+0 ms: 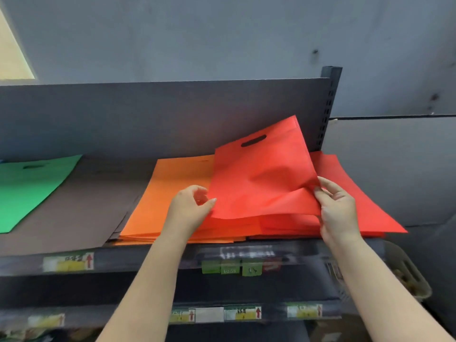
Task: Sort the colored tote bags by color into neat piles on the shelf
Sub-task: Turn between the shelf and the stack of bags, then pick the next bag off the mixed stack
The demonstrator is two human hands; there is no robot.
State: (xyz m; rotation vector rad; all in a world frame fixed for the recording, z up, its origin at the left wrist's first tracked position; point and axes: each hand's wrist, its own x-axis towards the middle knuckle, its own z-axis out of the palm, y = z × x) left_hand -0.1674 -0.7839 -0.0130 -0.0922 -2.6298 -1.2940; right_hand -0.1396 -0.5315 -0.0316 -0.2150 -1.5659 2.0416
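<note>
From the head view, your left hand (191,206) and right hand (338,208) each pinch a lower corner of the red tote bag (264,174), its handle end raised above the red pile (357,201) beside the orange pile (172,193) on the shelf (148,261).

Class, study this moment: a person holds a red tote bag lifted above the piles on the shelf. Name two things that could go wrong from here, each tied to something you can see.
1. The lifted red bag hangs partly over the orange pile; set down there, it might mix the colors.
2. The red pile already sticks out past the shelf edge on the right; another bag could nudge it off.
</note>
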